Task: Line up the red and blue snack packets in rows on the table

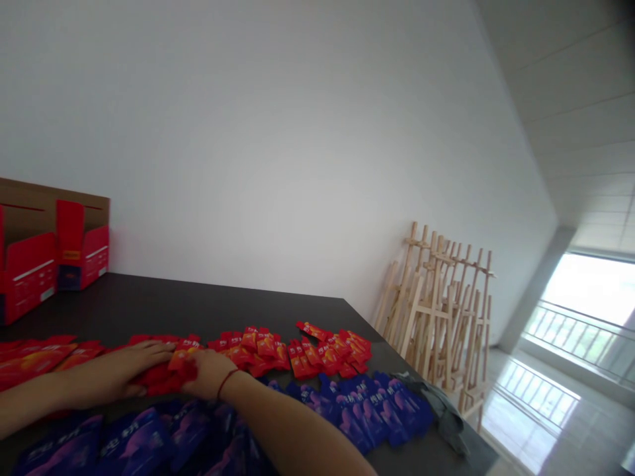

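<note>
Red packets (258, 345) lie in a long row of piles across the dark table. Blue packets (364, 406) form another row nearer to me. At the left of centre, my left hand (126, 370) rests palm down on the red packets, its fingers pointing right. My right hand (206, 373) curls its fingers around the right side of a small bunch of red packets (161, 378) between both hands. A thin red cord circles the right wrist. Some fingertips are hidden among the packets.
Open red boxes (94, 254) stand at the table's (223, 301) back left before brown cardboard (94, 206). A grey cloth (439, 406) hangs over the right edge. Wooden easels (439, 311) lean against the wall beyond, and a bright window (590, 297) is at far right.
</note>
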A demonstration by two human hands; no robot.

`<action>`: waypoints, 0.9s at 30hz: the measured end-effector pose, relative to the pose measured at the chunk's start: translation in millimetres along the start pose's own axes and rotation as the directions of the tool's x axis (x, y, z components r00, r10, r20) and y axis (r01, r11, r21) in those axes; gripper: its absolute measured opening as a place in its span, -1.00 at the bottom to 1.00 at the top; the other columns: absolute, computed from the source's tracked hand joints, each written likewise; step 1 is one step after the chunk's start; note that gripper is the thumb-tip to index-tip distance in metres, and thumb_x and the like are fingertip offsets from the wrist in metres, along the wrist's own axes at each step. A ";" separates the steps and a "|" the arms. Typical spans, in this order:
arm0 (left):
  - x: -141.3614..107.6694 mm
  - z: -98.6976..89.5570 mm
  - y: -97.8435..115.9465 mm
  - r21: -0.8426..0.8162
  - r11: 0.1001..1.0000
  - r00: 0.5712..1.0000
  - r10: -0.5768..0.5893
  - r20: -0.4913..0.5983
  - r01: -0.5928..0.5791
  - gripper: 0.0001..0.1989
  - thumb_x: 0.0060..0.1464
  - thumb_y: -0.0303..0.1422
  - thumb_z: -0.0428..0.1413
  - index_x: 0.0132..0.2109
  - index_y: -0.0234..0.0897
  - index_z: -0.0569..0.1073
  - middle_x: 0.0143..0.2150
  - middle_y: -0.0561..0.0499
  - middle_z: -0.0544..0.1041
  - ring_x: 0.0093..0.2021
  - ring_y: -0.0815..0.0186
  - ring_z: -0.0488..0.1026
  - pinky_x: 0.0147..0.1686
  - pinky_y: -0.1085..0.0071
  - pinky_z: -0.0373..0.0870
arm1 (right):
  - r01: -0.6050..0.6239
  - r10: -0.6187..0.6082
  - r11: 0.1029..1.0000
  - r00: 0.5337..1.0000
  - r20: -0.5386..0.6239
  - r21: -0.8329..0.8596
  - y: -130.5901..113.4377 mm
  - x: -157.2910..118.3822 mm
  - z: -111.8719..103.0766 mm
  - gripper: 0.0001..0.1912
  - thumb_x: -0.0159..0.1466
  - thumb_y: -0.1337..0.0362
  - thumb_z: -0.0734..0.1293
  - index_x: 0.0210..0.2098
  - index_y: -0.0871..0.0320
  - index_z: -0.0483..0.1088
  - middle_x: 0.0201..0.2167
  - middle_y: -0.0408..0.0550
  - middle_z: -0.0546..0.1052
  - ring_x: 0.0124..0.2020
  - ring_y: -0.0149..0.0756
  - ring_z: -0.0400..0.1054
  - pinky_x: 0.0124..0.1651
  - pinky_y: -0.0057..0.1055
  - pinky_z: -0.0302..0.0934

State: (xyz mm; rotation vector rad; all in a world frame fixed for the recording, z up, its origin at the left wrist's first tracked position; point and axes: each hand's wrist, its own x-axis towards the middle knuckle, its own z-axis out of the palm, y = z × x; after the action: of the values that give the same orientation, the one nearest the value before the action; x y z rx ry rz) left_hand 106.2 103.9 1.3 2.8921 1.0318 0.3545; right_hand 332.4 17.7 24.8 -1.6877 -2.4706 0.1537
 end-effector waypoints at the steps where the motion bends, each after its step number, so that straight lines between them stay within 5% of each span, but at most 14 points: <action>1: -0.3 -1.5 -0.9 -0.011 1.000 1.000 0.005 0.007 -0.005 -0.32 -0.05 -0.53 0.16 0.27 -0.11 0.52 0.37 0.01 0.47 0.37 0.14 0.40 0.35 0.28 0.28 | -0.005 0.005 1.000 1.000 0.023 0.007 1.0 2.0 -1.6 -0.47 0.17 0.18 0.51 0.11 0.16 0.47 0.08 0.11 0.61 0.04 0.00 0.55 0.03 -0.21 0.47; 7: -8.4 -3.1 -8.7 -0.019 0.999 0.999 -0.044 -0.011 0.044 -0.26 -0.02 -0.43 0.23 0.36 -0.19 0.42 0.40 -0.07 0.43 0.36 0.02 0.39 0.36 0.19 0.29 | -0.004 0.006 0.997 0.999 0.032 -0.082 -8.0 3.7 -0.1 -0.28 0.19 0.25 0.50 0.29 0.34 0.33 0.19 0.34 0.50 0.18 0.19 0.45 0.15 -0.04 0.41; 13: -4.0 9.5 -15.2 0.019 0.999 0.999 -0.048 -0.013 0.048 -0.31 0.09 -0.41 0.19 0.38 -0.28 0.36 0.42 -0.14 0.40 0.41 0.07 0.32 0.39 0.19 0.23 | 0.074 -0.078 0.996 0.993 -0.086 -0.042 -13.1 3.8 7.0 -0.58 0.36 0.27 0.36 0.20 0.17 0.41 0.14 0.15 0.57 0.16 -0.02 0.48 0.19 -0.10 0.37; 20: 4.6 7.6 18.6 0.053 0.995 0.996 -0.090 -0.006 0.090 -0.47 0.23 -0.20 0.13 0.33 -0.02 0.44 0.43 -0.12 0.40 0.42 -0.07 0.31 0.34 -0.04 0.27 | 0.066 -0.069 0.997 0.991 -0.118 -0.025 -1.7 7.2 9.4 -0.36 0.25 0.20 0.51 0.24 0.31 0.35 0.14 0.26 0.55 0.16 0.01 0.47 0.16 -0.16 0.38; 27: 10.5 17.5 17.6 0.090 0.991 0.995 -0.092 -0.039 0.095 -0.52 0.20 -0.24 0.13 0.26 -0.05 0.54 0.36 -0.14 0.49 0.34 -0.08 0.42 0.34 0.02 0.27 | -0.061 0.080 0.971 0.994 0.070 -0.231 -8.9 3.3 -1.9 -0.67 0.35 0.28 0.39 -0.02 0.45 0.55 -0.03 0.38 0.63 0.05 0.06 0.54 0.03 -0.17 0.47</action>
State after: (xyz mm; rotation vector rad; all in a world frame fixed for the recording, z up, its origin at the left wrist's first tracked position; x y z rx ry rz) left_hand 129.1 97.3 -11.4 2.9142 1.2155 0.3631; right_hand 323.5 17.5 28.4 -1.8951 -2.5722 -0.0612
